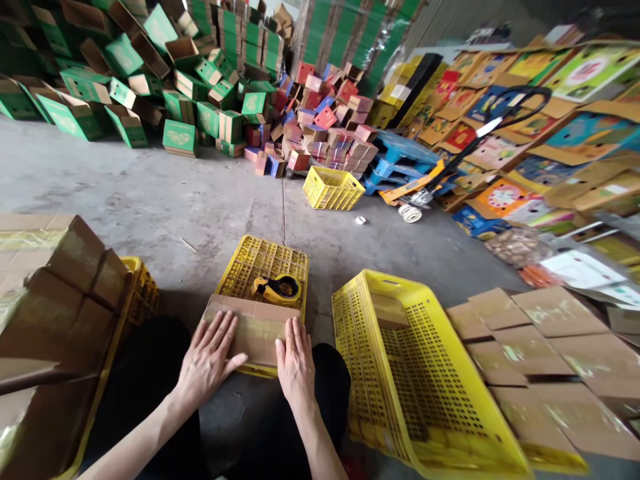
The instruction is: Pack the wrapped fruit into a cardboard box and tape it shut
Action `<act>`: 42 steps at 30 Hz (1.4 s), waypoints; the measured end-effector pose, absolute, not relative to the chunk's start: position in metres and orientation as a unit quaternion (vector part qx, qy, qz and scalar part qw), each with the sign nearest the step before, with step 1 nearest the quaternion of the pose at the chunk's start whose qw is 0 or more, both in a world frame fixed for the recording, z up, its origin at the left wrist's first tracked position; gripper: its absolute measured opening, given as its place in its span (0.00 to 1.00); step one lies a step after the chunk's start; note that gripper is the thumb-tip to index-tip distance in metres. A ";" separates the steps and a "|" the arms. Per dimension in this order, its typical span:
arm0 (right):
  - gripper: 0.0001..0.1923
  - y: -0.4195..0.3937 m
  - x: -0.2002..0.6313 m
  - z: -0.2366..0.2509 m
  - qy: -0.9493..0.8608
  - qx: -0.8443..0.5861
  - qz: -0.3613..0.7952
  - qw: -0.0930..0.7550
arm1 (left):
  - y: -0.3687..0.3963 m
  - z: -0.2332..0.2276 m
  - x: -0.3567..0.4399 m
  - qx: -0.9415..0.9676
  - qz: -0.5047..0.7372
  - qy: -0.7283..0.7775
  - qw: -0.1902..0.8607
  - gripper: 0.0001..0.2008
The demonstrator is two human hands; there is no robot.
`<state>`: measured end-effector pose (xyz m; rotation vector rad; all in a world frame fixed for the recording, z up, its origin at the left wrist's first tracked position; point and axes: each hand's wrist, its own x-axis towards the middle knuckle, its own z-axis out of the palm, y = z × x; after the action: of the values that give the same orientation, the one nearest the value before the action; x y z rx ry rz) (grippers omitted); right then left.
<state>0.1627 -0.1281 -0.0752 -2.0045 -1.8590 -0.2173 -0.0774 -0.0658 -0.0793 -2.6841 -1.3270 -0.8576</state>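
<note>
A brown cardboard box (260,333) with tape across its top lies on an upturned yellow crate (240,263) in front of me. My left hand (213,353) rests flat on the box's left part, fingers stretched out. On the box's right end lies my right hand (296,363), its fingers straight and close together, holding nothing. Just beyond the box, a yellow and black tape dispenser (277,289) sits on the crate.
At my right stands a yellow crate (425,293) with a cardboard box (390,311) inside. Taped boxes (530,357) are stacked farther right; more boxes (65,287) fill a crate at left. A pallet jack (425,187), small yellow crate (334,190) and green boxes (180,137) stand beyond.
</note>
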 end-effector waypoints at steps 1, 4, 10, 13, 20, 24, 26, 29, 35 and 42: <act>0.31 -0.127 0.162 -0.075 -0.663 -0.716 -0.073 0.206 | -0.067 -0.077 -0.066 -0.872 -0.267 -0.411 0.016 0.44; 0.31 -0.128 0.161 -0.073 -0.667 -0.707 -0.049 0.228 | -0.071 -0.074 -0.037 -0.903 -0.238 -0.356 0.010 0.44; 0.32 -0.149 0.159 -0.067 -0.654 -0.701 0.022 0.284 | -0.081 -0.076 -0.020 -0.911 -0.222 -0.349 0.002 0.46; 0.33 -0.168 0.154 -0.073 -0.611 -0.724 0.039 0.318 | -0.082 -0.078 -0.019 -0.908 -0.216 -0.360 0.000 0.47; 0.28 -0.206 0.152 -0.086 -0.571 -0.737 0.067 0.355 | -0.084 -0.080 -0.012 -0.900 -0.210 -0.383 -0.001 0.46; 0.27 -0.195 0.156 -0.083 -0.549 -0.737 0.086 0.384 | -0.082 -0.078 -0.015 -0.906 -0.201 -0.373 0.008 0.45; 0.27 -0.183 0.159 -0.080 -0.538 -0.736 0.099 0.398 | -0.081 -0.076 -0.016 -0.908 -0.199 -0.368 0.012 0.45; 0.30 -0.164 0.164 -0.076 -0.510 -0.737 0.125 0.426 | -0.079 -0.074 -0.016 -0.911 -0.198 -0.362 0.013 0.45; 0.33 -0.135 0.179 -0.065 -0.409 -0.731 0.248 0.486 | -0.077 -0.071 -0.015 -0.910 -0.202 -0.362 -0.003 0.47; 0.31 -0.120 0.186 -0.061 -0.352 -0.709 0.303 0.530 | -0.081 -0.075 -0.013 -0.905 -0.209 -0.370 -0.005 0.47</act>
<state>0.1859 -0.1204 -0.0613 -1.6927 -0.8400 0.7230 -0.0129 -0.0814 -0.0752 -2.8524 -1.1654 -0.6574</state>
